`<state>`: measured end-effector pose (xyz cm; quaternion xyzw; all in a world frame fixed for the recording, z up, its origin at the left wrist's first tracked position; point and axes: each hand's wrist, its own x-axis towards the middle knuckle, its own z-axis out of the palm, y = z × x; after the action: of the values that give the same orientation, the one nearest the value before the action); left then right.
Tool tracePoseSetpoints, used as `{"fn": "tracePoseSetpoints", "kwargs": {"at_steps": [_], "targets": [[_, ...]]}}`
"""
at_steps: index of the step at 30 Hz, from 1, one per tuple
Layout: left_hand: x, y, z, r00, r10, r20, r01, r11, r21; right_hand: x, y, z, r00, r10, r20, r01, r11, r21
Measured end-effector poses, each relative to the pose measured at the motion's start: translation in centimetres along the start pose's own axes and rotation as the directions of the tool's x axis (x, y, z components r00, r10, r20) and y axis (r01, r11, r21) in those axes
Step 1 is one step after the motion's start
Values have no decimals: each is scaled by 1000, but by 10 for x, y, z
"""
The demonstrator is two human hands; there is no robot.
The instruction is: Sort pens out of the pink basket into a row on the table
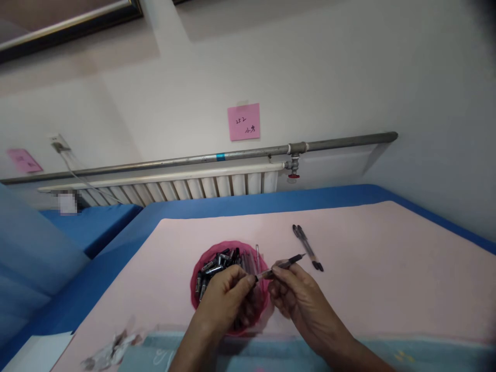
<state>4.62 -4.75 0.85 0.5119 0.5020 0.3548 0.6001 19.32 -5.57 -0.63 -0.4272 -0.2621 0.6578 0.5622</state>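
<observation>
Over the pink basket (196, 305), my two hands meet at a slim gel pen (290, 262). My right hand (298, 292) is closed around its barrel, and the dark grip and bare tip point up to the right. With thumb and finger, my left hand (227, 292) pinches the pen's black rear end, which is mostly hidden by the fingertips. Inside the basket lie many black pen caps (214, 268) and several clear tubes (249, 262). To the right of my hands, a pair of capped pens (308, 248) rests side by side on the pink sheet.
A pink sheet (372, 248) covers the blue table (329, 196). Crumpled clear plastic (110, 354) and white paper (42, 351) lie at the front left. Behind stand a white radiator (201, 186) and a metal pipe (166, 161). Light blue cloth (155, 351) runs along the near edge.
</observation>
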Motion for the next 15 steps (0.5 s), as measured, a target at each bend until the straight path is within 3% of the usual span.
{"fn": "tracePoseSetpoints", "kwargs": {"at_steps": [6,9,15], "targets": [[0,7,-24,953,84,-291,-72,996,52,14,12,-13,999,5,44,5,975,-222],[-2,8,-35,934,65,-351,-69,998,3,17,15,-16,998,16,58,1,961,-278],[-4,8,-43,908,88,-410,-80,996,37,17,17,-17,991,-73,108,112,900,-422]]}}
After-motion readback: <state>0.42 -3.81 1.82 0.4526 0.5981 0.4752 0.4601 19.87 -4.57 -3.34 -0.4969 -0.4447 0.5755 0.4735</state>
